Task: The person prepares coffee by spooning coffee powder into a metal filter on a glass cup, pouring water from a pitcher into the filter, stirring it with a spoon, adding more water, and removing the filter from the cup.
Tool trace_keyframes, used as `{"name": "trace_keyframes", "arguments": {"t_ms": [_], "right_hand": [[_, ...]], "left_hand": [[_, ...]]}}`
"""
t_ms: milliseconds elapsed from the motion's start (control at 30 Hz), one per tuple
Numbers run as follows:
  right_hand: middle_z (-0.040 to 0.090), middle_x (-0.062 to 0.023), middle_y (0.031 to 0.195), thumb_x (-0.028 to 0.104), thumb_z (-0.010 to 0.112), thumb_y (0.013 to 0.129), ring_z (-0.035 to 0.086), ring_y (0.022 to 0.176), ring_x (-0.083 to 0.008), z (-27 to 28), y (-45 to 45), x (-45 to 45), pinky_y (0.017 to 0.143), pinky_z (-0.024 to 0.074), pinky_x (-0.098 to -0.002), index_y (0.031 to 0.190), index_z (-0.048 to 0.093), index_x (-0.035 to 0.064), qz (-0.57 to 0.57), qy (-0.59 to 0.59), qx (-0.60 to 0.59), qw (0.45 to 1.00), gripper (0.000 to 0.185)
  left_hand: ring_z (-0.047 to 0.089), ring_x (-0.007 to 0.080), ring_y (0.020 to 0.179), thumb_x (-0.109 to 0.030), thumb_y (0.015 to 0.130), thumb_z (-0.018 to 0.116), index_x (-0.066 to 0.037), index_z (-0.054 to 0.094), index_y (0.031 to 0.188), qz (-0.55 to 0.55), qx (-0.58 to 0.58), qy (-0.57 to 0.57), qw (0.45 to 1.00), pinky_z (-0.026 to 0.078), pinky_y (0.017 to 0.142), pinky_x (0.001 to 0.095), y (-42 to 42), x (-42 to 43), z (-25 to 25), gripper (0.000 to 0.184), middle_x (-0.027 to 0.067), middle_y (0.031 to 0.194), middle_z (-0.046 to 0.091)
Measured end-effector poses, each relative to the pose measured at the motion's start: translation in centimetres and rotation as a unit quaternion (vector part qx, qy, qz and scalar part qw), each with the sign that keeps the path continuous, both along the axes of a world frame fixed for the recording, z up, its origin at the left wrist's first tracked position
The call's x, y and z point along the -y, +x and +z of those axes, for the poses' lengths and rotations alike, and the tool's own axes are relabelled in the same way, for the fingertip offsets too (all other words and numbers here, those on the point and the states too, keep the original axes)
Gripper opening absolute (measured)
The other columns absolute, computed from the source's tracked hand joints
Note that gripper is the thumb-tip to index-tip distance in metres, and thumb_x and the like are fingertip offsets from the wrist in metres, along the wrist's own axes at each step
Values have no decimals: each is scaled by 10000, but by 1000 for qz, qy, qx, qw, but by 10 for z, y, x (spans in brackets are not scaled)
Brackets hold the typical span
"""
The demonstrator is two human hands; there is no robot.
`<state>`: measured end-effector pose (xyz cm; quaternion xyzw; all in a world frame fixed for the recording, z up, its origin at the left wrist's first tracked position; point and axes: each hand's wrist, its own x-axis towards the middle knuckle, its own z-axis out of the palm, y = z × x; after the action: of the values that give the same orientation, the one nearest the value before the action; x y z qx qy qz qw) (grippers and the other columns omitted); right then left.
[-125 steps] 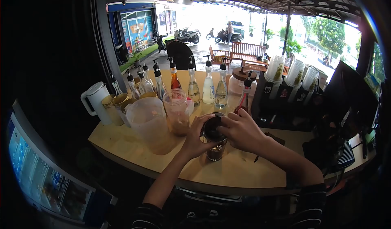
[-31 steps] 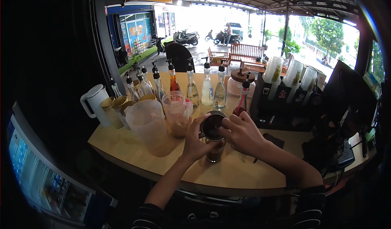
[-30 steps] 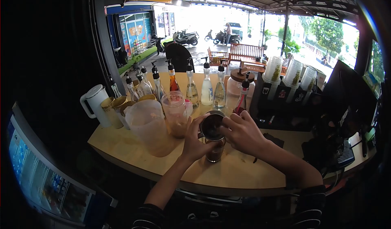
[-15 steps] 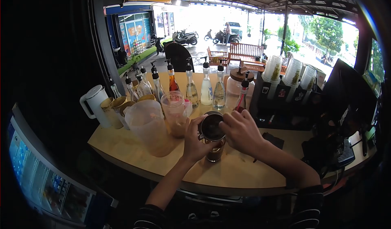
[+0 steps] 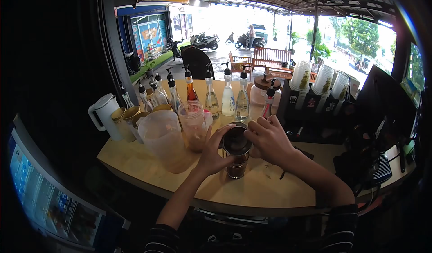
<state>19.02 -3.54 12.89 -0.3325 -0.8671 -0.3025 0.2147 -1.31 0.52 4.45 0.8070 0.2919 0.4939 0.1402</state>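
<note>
- Cup (image 5: 237,141): round, dark inside, right above the glass (image 5: 236,169), hiding its top.
- Left hand (image 5: 214,152) grips the cup's side.
- Right hand (image 5: 272,141): fingers bunched at the rim; I can't tell what they pinch.
- Tub (image 5: 163,138) and jar (image 5: 193,129) stand near the left hand, bottles (image 5: 229,101) beyond.

Glass (image 5: 236,169) on counter (image 5: 270,191), mug (image 5: 237,142) over it; from glass, tub (image 5: 162,138) at 10 o'clock, jug (image 5: 106,113) beyond tub, bottles (image 5: 229,100) at 12, cup stacks (image 5: 322,79) between 1 and 2.
</note>
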Motion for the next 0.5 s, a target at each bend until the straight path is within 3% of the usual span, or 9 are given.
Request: {"name": "trace_keyframes", "arguments": {"t_ms": [133, 500], "right_hand": [[550, -24, 990, 174, 705, 655, 548, 934, -165, -6, -5, 0, 777, 395, -351, 884, 606, 104, 15, -23, 40, 999, 259], [540, -50, 956, 179, 720, 628, 563, 935, -212, -8, -12, 3, 758, 424, -341, 914, 608, 85, -64, -50, -50, 995, 321]], "left_hand": [[507, 226, 1242, -275, 644, 817, -142, 419, 1360, 7, -10, -3, 1000, 68, 1162, 537, 0, 2, 4, 829, 62, 1301, 547], [522, 245, 1226, -273, 643, 814, -128, 418, 1356, 22, 18, -22, 999, 95, 1152, 536, 6, 5, -3, 828, 88, 1297, 548]]}}
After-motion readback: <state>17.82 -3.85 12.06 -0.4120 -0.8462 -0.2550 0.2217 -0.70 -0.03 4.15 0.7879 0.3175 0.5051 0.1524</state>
